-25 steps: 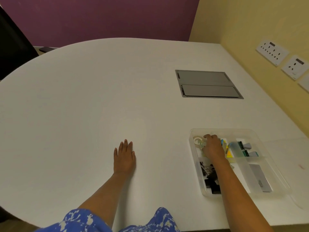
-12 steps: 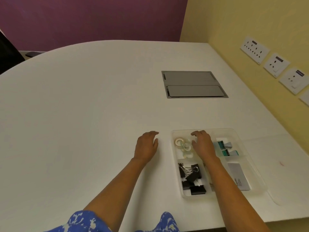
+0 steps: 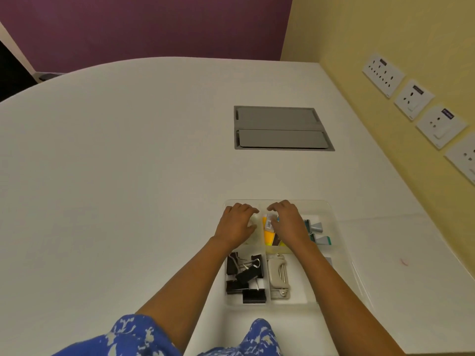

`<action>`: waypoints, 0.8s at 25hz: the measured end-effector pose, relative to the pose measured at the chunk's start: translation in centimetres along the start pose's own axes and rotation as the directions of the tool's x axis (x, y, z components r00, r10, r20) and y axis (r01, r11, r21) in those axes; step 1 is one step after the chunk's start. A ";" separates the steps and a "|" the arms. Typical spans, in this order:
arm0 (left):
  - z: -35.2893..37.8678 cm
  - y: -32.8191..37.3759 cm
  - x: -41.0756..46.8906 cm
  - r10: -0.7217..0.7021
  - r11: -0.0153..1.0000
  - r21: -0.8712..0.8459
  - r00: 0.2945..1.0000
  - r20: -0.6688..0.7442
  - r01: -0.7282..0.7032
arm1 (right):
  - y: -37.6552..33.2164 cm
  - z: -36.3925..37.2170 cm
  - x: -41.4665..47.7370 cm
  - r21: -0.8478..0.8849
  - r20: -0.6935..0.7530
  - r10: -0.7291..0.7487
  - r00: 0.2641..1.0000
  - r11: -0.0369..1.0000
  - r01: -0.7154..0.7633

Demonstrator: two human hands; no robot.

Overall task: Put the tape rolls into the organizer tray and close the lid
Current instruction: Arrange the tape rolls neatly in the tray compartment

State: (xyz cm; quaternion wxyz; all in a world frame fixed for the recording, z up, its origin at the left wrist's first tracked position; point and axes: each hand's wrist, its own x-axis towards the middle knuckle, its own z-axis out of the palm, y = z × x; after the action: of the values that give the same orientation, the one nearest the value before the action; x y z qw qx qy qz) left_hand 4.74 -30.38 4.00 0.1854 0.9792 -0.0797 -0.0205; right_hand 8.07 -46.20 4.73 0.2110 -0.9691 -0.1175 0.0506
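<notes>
White table (image 3: 115, 176), rounded far edge, purple wall behind, yellow wall on the right. Blue patterned garment (image 3: 123, 337) at the bottom edge of view.

Left hand (image 3: 237, 224) lies palm down over the far-left compartment of the clear organizer tray (image 3: 334, 209), fingers curled loosely, nothing visibly clamped. The compartment under it is mostly hidden, so I cannot tell whether the tape rolls are in there; none show anywhere in view.

Near-left compartment: pile of black binder clips (image 3: 245, 277). Next compartment to the right: beige stapler (image 3: 277, 276), lying lengthwise.

Between the two hands, far-middle compartment: yellow and orange sticky-note pads (image 3: 270, 233), one with a barcode label.

Right hand (image 3: 288, 222) palm down over the same far row, fingertips bent down near the tray's far wall, thumb side toward the left hand; hands near each other but apart. Cannot tell if it grips anything.

Just right of the right hand: teal and grey clips (image 3: 318, 232) in the far-right compartment. No lid on the tray; cannot tell where the lid is.

Farther up the table: grey flush cable hatch (image 3: 280, 128), both flaps shut. Wall sockets (image 3: 411, 98) in a row on the yellow wall.
</notes>
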 end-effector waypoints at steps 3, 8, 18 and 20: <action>1.1 0.6 0.0 -0.016 0.998 0.054 0.998 0.063 0.013 | 0.8 0.1 0.0 -0.011 0.013 -0.013 1.000 1.000 0.013; 1.9 0.9 0.0 -0.055 0.996 0.070 0.994 0.092 0.049 | 1.3 0.1 0.3 0.011 0.003 -0.032 0.999 0.999 0.032; 1.7 1.0 -0.1 -0.154 0.988 0.037 0.986 0.066 0.151 | 0.7 0.8 0.6 0.037 0.032 -0.077 0.997 0.996 0.076; 1.1 0.7 0.0 -0.186 0.982 0.032 0.981 0.050 0.184 | 0.4 0.9 0.7 0.038 0.037 -0.095 0.995 0.995 0.093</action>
State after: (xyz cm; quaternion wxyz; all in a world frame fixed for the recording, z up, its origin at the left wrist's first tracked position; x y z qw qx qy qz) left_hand 4.59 -31.41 3.27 0.1670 0.9839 0.0065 -0.0626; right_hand 8.73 -45.99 3.68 0.2284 -0.9573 -0.1660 0.0616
